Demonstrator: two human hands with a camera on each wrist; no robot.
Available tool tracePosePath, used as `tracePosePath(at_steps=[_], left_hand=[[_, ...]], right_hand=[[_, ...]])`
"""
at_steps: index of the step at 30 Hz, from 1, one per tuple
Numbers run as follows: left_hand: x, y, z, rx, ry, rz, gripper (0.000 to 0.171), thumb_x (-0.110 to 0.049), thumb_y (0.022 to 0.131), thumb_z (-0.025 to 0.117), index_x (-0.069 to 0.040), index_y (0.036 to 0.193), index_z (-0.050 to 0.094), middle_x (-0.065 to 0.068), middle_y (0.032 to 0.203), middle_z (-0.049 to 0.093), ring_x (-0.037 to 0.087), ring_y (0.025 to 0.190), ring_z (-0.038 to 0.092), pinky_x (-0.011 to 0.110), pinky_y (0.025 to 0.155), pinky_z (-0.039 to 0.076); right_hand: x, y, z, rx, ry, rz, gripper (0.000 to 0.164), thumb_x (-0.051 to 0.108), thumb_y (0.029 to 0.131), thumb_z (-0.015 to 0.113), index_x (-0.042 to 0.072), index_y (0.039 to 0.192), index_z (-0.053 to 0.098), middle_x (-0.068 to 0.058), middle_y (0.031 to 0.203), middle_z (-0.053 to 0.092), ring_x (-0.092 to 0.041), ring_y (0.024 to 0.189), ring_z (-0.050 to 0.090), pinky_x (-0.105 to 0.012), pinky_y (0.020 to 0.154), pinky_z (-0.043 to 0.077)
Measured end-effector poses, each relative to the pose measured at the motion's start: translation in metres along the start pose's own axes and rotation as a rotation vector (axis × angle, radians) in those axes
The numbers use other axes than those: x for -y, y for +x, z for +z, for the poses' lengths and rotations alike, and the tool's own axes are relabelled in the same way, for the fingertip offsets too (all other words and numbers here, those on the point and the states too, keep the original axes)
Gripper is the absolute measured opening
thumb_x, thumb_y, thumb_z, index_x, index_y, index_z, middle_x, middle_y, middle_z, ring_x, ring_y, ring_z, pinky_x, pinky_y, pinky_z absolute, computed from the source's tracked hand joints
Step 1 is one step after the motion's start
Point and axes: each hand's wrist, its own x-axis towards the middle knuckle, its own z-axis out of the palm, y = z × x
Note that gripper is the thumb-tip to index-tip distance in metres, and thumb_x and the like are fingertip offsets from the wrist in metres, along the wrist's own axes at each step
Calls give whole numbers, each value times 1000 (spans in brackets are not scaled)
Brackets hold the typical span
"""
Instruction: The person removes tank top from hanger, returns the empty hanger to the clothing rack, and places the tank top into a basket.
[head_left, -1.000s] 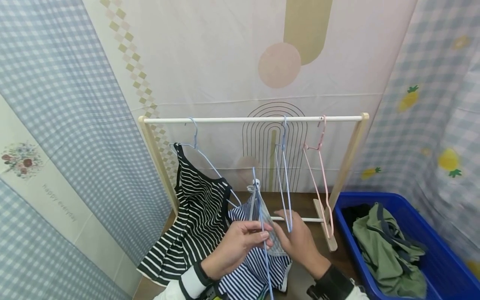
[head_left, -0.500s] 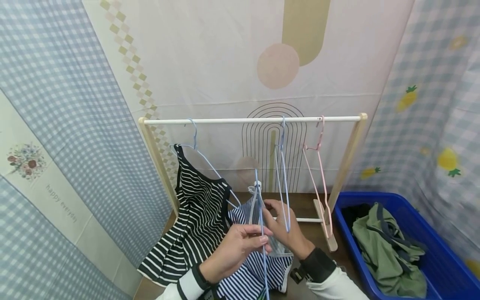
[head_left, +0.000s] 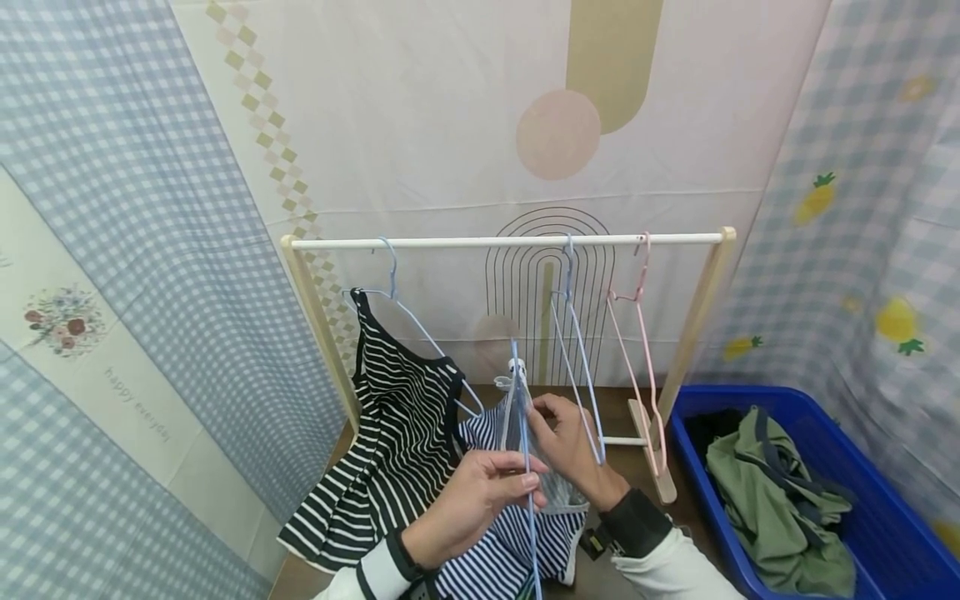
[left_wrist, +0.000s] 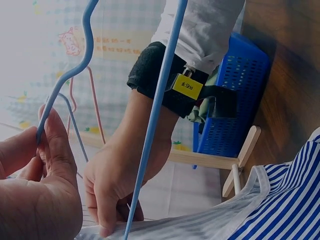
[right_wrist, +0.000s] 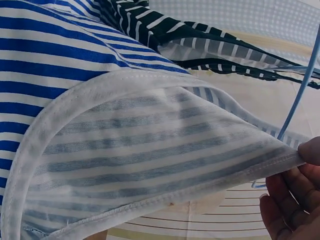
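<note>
Left hand (head_left: 477,496): you pinch the hanger (left_wrist: 156,109), seemingly steadying it.
Right hand (head_left: 570,446): you pinch the shirt (right_wrist: 115,120), seemingly for tautness.

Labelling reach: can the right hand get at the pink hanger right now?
Probably not directly: the right hand pinches the blue-and-white striped garment, and in the head view the bare blue hanger on the rail hangs between hand and pink hanger. Once free, the hand could likely go round.
</note>
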Motion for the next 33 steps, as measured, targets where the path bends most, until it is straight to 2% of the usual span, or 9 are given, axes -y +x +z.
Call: tracePosePath(at_steps=[5,15,24,29,33], left_hand=[[0,0,-2,0,-12,4,43,-6,103,65,28,127,54,-9,92,76,3,85,75,23,86,64],[0,-1,-2,11,-13,-1,43,-4,102,65,29,126,53,-8,94,76,4,84,75,23,84,64],[0,-5,-1,14,-15,-50,45,-3,100,67,29,128,52,-8,92,77,3,81,75,22,83,65],[-1,-7,-2,29,-18,-59,45,-2,100,66,31,127,52,-7,96,76,3,81,75,21,83,65],[-1,-9,-3,52,-25,-76,46,-2,100,66,33,128,50,-6,93,76,3,81,75,20,82,65]], right_hand=[[1,1,-1,24,-4,55,4,14,98,75,12,97,79,-7,95,82,-18,85,77,-31,76,64],[-2,3,-1,49,23,81,6,17,100,74,12,100,79,-7,95,81,-16,82,75,-25,74,62],[-11,11,4,35,67,195,14,22,103,70,10,104,79,-8,94,81,-16,81,73,-23,71,59],[-14,16,7,50,128,269,17,24,105,66,10,107,77,-8,97,79,-17,83,71,-21,72,58],[-18,19,9,10,141,286,16,22,106,66,11,107,77,-8,95,78,-14,80,67,-19,68,55]])
